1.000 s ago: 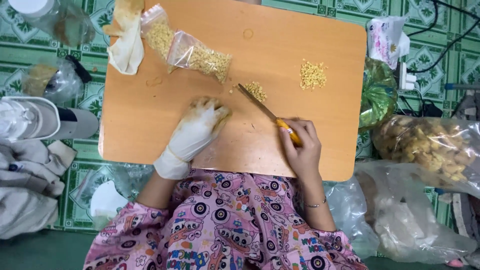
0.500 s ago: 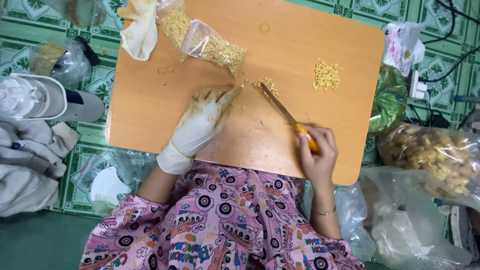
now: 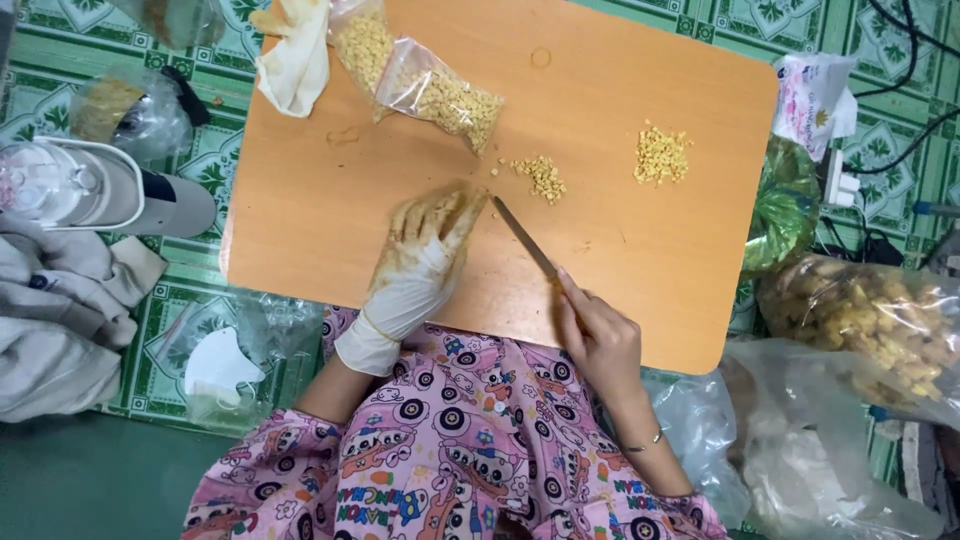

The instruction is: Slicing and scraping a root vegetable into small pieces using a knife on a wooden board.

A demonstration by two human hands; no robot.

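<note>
Gloved left hand (image 3: 425, 250) flat, fingers together, pressing something hidden mid-board; bare right hand (image 3: 600, 340) near the orange board's (image 3: 300, 220) front edge grips knife (image 3: 525, 238), whose tip sits just beside gloved fingertips, so a slip risks nicking them.

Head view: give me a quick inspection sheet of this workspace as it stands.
Surface: orange board, smeared beside the glove.
Job's things: knife; two piles of yellow bits, near pile, far pile.
Clutter: two clear bags of bits, spare glove.
Hands: left hand gloved, flat on the board; right hand bare, gripping the knife.
Cables: black leads at a power strip.
Surroundings: green patterned floor, plastic bags, grey cloth.
</note>
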